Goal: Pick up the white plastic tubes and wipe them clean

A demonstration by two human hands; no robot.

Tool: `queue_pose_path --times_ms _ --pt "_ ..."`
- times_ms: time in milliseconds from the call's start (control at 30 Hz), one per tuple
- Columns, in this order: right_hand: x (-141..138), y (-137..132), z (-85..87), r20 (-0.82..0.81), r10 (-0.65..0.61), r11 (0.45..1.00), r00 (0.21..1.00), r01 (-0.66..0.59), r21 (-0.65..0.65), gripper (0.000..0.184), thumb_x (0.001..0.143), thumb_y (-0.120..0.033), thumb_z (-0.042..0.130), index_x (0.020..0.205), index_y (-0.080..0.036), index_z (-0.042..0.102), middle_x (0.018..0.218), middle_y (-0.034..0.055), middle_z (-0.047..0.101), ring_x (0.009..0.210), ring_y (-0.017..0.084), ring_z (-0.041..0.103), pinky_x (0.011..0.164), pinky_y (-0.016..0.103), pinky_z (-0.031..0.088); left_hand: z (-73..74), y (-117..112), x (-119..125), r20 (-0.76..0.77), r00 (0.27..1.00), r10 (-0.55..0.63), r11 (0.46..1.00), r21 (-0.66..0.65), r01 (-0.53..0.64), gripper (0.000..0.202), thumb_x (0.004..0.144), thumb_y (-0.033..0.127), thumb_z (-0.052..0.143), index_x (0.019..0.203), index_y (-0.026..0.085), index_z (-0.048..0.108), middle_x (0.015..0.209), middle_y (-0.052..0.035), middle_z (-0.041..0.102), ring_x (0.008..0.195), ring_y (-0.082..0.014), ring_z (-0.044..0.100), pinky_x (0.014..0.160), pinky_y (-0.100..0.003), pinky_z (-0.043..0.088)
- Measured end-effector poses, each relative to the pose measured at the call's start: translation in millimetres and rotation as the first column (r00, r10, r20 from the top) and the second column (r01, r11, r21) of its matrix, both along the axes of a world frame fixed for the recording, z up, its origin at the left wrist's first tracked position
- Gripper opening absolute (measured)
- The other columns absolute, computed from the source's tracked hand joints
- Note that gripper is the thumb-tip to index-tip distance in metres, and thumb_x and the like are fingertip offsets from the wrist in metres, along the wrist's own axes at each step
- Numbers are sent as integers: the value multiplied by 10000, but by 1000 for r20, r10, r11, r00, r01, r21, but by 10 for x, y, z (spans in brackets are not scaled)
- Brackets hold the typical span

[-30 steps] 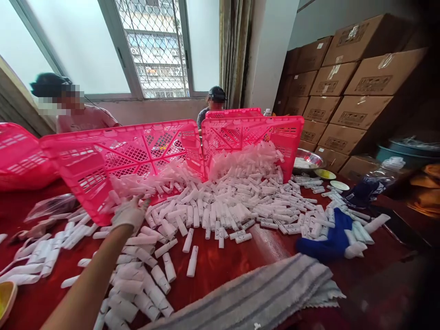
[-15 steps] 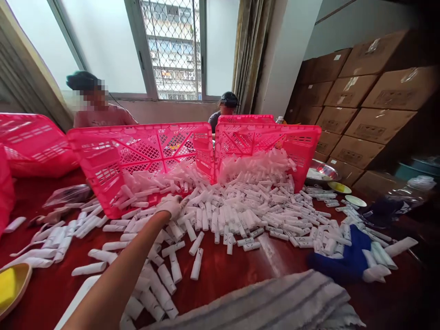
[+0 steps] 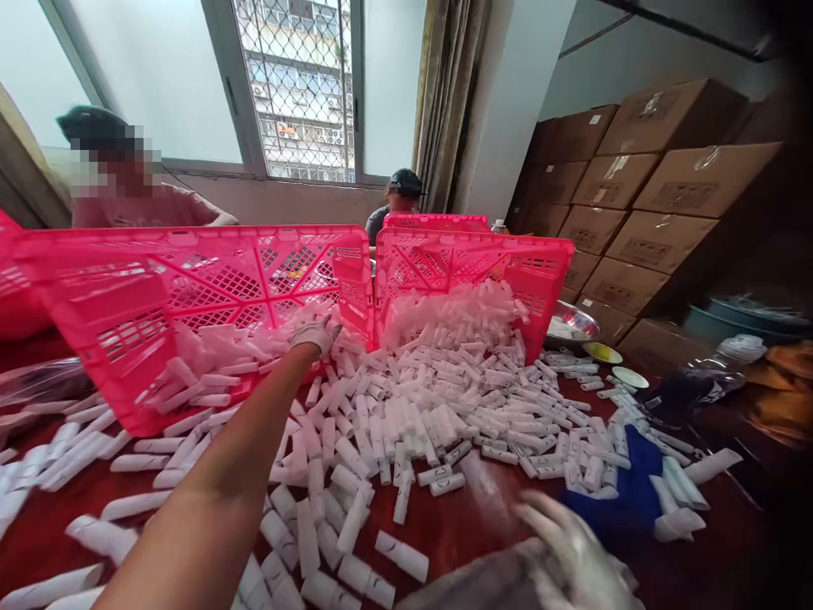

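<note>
Tubes [image 3: 406, 424] lie inside and before the left pink basket [image 3: 127, 292]. Your left hand [image 3: 316, 335] is at its right end, grip impossible to tell; your right hand [image 3: 575, 551], fingers parted, is well in front.

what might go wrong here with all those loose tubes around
The left forearm crosses above loose white tubes, so a low sweep could scatter some of them.
The left hand is at the mouth of the left pink basket, which faces the person; a knock there might bring more tubes sliding out.
The right hand, blurred, appears close to the blue cloth; snagging it could shift the tubes lying on it.
</note>
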State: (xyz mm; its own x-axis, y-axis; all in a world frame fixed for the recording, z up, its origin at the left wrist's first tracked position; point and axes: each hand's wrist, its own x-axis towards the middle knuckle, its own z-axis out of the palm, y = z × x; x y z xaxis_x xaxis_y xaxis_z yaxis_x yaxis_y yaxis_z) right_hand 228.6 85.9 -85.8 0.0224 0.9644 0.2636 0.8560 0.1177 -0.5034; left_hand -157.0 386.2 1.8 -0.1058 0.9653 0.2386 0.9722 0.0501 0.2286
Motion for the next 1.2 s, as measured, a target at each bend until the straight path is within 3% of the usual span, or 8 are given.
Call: queue_pose_path --times_ms 167,300,567,767,833,933,1033,1200 --pt "-773 1042 318 109 29 994 994 -40 98 449 859 -383 515 1285 -242 528 1374 115 445 1240 325 420 1018 470 369 -273 73 118 -7 1000 -27 1000 -14 27 408 874 368 544 1237 188 495 1310 -93 490 1140 -260 512 943 -505 428" --pt "-1030 1365 246 215 12 1000 977 -11 -5 470 830 -345 564 1254 -141 564 1335 215 477 1163 405 466 955 543 373 -477 -203 226 -15 992 -127 991 -37 126 480 865 440 527 1281 209 462 1390 -96 416 1241 -295 416 1008 -554 336" --pt "-618 902 24 276 46 999 960 -45 -8 500 870 -197 449 1369 -159 433 1360 133 495 1218 310 430 1000 451 364 -721 -1224 527 54 955 -290 951 -91 294 505 871 462 452 1328 247 447 1438 -119 374 1287 -316 392 1019 -452 353" --pt "-285 618 -40 244 196 955 950 -242 173 411 865 -239 488 1273 -227 530 1278 79 577 1196 278 470 960 445 424 -366 -2008 696 117 905 -410 910 -17 414 367 884 327 471 1231 235 549 1383 -91 450 1216 -258 484 986 -389 413" --pt "-177 498 -32 147 177 941 973 -211 265 338 874 -286 494 1191 -211 581 1168 93 630 1107 264 536 927 422 455 -231 -2331 773 121 890 -440 898 39 439 307 889 251 464 1170 218 582 1320 -88 505 1207 -240 477 1003 -383 392" --pt "-106 297 13 -39 94 952 995 -79 295 227 883 -313 490 1014 -189 628 944 88 667 896 236 612 814 377 504 -195 -2762 967 172 811 -560 823 2 568 185 878 209 485 959 216 651 994 -55 643 923 -193 596 822 -318 475" --pt "-229 148 54 -90 173 968 981 -152 200 171 899 -268 471 945 -198 619 873 66 666 809 202 628 751 315 513 -360 -2964 1192 284 767 -575 768 -137 626 172 849 170 508 934 212 652 933 -62 648 860 -208 601 758 -322 476" --pt "-658 150 14 226 262 959 938 -279 47 258 864 -109 460 1026 -207 635 915 86 690 862 222 644 765 319 508 -640 -2901 1402 378 785 -491 796 -173 581 276 752 30 491 915 186 649 885 -78 669 841 -232 629 793 -366 475"
